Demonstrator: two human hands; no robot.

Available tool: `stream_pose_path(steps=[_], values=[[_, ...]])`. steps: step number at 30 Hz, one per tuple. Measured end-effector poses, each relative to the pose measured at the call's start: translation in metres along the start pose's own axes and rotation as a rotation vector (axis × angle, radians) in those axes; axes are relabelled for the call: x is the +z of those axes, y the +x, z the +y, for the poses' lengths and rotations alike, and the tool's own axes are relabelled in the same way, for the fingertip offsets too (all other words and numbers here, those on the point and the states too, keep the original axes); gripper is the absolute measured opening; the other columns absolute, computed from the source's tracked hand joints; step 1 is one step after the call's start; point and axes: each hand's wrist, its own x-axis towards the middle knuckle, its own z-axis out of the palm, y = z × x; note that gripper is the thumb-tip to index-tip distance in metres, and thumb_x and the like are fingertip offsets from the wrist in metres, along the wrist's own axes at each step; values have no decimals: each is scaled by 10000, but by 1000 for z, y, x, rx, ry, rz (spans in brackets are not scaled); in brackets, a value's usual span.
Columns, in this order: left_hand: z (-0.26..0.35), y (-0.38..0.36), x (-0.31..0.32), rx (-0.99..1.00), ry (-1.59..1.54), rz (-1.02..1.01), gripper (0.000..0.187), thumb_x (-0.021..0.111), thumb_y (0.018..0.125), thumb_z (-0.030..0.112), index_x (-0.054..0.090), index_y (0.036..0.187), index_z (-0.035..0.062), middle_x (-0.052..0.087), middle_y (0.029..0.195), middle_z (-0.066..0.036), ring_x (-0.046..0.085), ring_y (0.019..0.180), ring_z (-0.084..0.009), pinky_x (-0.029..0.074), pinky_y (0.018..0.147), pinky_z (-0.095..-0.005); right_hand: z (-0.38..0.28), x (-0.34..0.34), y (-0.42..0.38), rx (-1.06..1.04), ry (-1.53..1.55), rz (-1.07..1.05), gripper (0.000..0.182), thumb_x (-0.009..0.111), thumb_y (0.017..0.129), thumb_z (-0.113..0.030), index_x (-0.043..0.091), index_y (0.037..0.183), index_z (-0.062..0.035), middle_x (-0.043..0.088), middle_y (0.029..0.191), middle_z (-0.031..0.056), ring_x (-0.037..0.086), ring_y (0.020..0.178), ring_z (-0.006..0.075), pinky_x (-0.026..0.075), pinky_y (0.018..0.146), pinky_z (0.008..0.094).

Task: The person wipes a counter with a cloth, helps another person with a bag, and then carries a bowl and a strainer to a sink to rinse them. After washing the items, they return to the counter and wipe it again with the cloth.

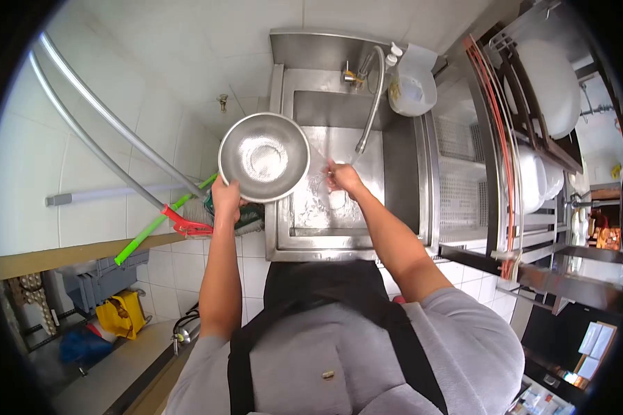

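My left hand (226, 198) grips the lower left rim of a round metal bowl (264, 158), which is tilted so that its inside shows. The bowl is over the left edge of the steel sink (401, 180). Over the sink basin is my right hand (341, 178), its fingers bent and smeared by motion; whether it holds anything cannot be made out. A flexible metal faucet hose (373, 114) hangs down just above my right hand. The sink floor below looks wet and shiny.
A white container (412, 93) and a pump bottle (393, 54) stand at the sink's back right corner. Racks with white dishes (543, 90) are on the right. Green and red-headed poles (187, 225) lean at left, above a yellow bucket (121, 315).
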Motion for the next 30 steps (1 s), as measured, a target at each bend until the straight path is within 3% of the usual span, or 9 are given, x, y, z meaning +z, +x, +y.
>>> stream_pose_path(steps=[3, 7, 10, 13, 16, 19, 21, 22, 30], values=[[-7, -22, -14, 56, 78, 40, 377, 475, 863, -29, 527, 1237, -30, 642, 1021, -149, 644, 670, -202, 505, 425, -299, -17, -31, 5, 55, -221, -170, 445, 531, 959, -458, 693, 1064, -57, 674, 814, 65, 616, 613, 185, 501, 526, 307], [-11, -70, -19, 146, -11, 259, 349, 467, 854, -23, 555, 1192, -20, 657, 962, -140, 660, 710, -197, 532, 482, -289, -28, -117, 138, -804, -520, 269, 315, 497, 950, -247, 679, 1027, -2, 643, 696, 101, 630, 650, 188, 515, 609, 326], [3, -112, -17, 4, 32, 392, 332, 476, 854, -30, 557, 1176, -44, 661, 976, -140, 658, 767, -201, 530, 550, -303, -139, -114, 138, -710, -228, 346, 318, 546, 947, -296, 574, 894, 17, 641, 692, 112, 598, 549, 212, 454, 498, 379], [-6, -145, -23, 160, 87, 544, 339, 500, 863, -23, 542, 1193, -83, 656, 1067, -164, 639, 928, -211, 519, 785, -321, -190, -112, 153, -462, -117, 75, 359, 606, 916, -318, 580, 1094, -7, 644, 728, 88, 579, 562, 192, 456, 477, 362], [6, -185, -18, 160, 199, 719, 363, 530, 832, 16, 583, 1189, -18, 687, 1016, -153, 638, 918, -209, 486, 840, -336, -172, -138, 225, -353, 195, -200, 292, 595, 933, -279, 590, 1124, -59, 585, 871, 85, 586, 702, 187, 538, 718, 374], [4, -207, -8, 141, 458, 748, 516, 533, 825, 18, 492, 1339, 29, 685, 1040, -184, 652, 856, -231, 501, 832, -384, -161, -109, 197, -527, 103, 5, 433, 553, 929, -141, 429, 1343, -106, 529, 714, 46, 491, 570, 138, 450, 474, 307], [-10, -198, 8, 741, 453, 717, 754, 403, 751, -124, 413, 1451, 157, 530, 1361, -166, 556, 1213, -256, 508, 934, -322, -143, -107, 180, -736, -15, -63, 533, 577, 902, -102, 369, 1390, -153, 519, 722, 50, 494, 562, 142, 453, 457, 288], [-1, -198, 18, 713, 479, 625, 808, 393, 734, -148, 430, 1443, 236, 431, 1461, -124, 452, 1328, -275, 492, 991, -305, -134, -111, 196, -856, 102, -105, 558, 583, 887, -92, 366, 1394, -172, 518, 729, 46, 492, 550, 142, 453, 442, 280], [16, -169, 43, 1295, 998, 605, 669, 542, 835, -13, 480, 1396, 346, 515, 1382, -85, 600, 1153, -296, 605, 578, -271, -142, -136, 169, -563, -31, -69, 657, 557, 893, -79, 340, 1481, -277, 616, 827, 70, 524, 591, 130, 474, 489, 261]])
